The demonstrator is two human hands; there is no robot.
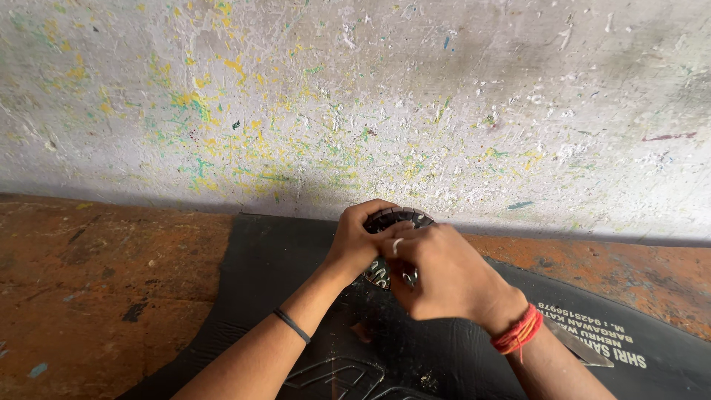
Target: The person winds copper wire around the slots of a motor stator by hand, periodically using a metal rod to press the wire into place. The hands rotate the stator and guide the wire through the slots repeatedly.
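Head view: small round dark metal part with cut-out slots [391, 222] upright between both hands, above black rubber mat [259, 259]. Left hand [361, 241] curled around its left rim; right hand [444, 278] closed, pinching its near face.

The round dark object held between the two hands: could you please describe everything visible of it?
The round dark object looks like a disc with a ridged, toothed rim, dark and slightly glossy, with pale metallic glints on its lower part. Most of it is hidden. The left hand wraps its left edge and the right hand, wearing a ring, covers its front. It is held above a black rubber mat, near the paint-speckled wall.
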